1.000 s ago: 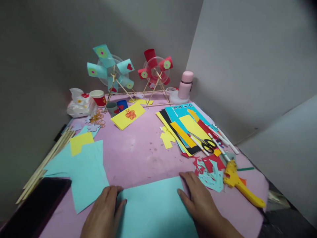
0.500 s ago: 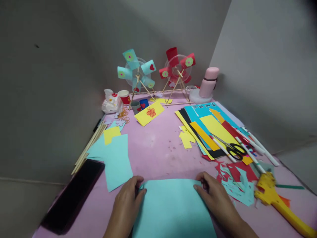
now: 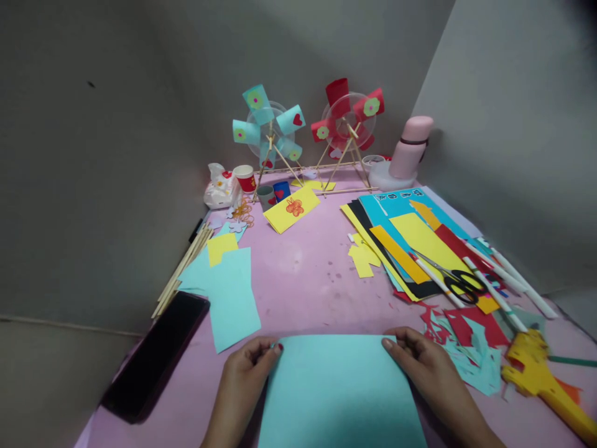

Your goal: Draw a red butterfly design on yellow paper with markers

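A sheet of light turquoise paper point(image 3: 342, 392) spans the space between my two hands at the near edge of the pink table. My left hand point(image 3: 247, 376) pinches its far left corner between thumb and fingers. At the far right corner, my right hand point(image 3: 422, 367) grips the sheet in the same way, thumb on top. The near end of the paper runs out of view. Left of it lies a cut turquoise piece point(image 3: 233, 305), with a small yellow piece point(image 3: 221, 250) overlapping its top.
Black phone point(image 3: 156, 354) and wooden sticks point(image 3: 186, 267) lie at left. Turquoise point(image 3: 259, 106) and red point(image 3: 338, 93) paper wheels stand at the back, near a pink flask point(image 3: 411, 149). Scissors point(image 3: 466, 285), paper scraps point(image 3: 478, 361) and a yellow glue gun point(image 3: 532, 367) lie at right.
The whole scene has shifted right in view as the camera turned slightly left. My thumbs now lie on the sheet's corners, and the sheet looks flatter at its far left corner.
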A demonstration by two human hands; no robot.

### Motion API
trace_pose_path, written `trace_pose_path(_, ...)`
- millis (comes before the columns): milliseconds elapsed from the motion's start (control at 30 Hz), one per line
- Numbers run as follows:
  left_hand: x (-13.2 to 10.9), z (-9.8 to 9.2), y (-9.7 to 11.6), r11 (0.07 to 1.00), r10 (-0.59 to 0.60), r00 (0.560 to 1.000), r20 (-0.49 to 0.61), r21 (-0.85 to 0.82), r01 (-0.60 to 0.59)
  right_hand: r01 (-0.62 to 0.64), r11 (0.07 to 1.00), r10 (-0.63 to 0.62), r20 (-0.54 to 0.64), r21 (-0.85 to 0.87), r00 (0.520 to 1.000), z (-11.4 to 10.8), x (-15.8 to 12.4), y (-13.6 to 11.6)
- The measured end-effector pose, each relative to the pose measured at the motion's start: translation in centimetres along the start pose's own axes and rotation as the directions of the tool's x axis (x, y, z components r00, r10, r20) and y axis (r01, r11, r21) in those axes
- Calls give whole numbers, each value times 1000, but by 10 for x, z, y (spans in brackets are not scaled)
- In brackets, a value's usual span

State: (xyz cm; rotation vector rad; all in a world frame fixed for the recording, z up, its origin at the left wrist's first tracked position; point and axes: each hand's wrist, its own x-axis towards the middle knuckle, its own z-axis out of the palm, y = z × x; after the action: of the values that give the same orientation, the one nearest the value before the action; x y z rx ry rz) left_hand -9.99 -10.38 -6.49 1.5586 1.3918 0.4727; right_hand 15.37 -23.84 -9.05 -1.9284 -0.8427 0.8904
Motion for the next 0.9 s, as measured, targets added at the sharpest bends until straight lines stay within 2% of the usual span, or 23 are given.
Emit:
trace_pose_path(100, 0, -1, -1, 996, -45, 999, 8, -74, 45, -59, 989, 50, 71, 136, 996, -1, 2, -3)
trace_pose_path(267, 3, -2, -9, 985, -102, 995, -7, -143, 100, -125, 953, 106, 82, 275, 991, 2, 4, -8)
trace_pose_path(467, 5, -1, -18, 971, -144, 990, 6, -194, 143, -161, 944, 134, 113, 289, 985, 1, 7, -2)
trace_pose_path(733, 1, -3, -10, 965, -193, 976, 105, -161, 208, -147, 940, 121, 103, 307, 987, 0, 3, -7)
trace_pose_path(900, -3, -3, -7, 971, -169, 978, 119, -149, 186, -154, 946, 117, 144, 287, 983, -2, -1, -6)
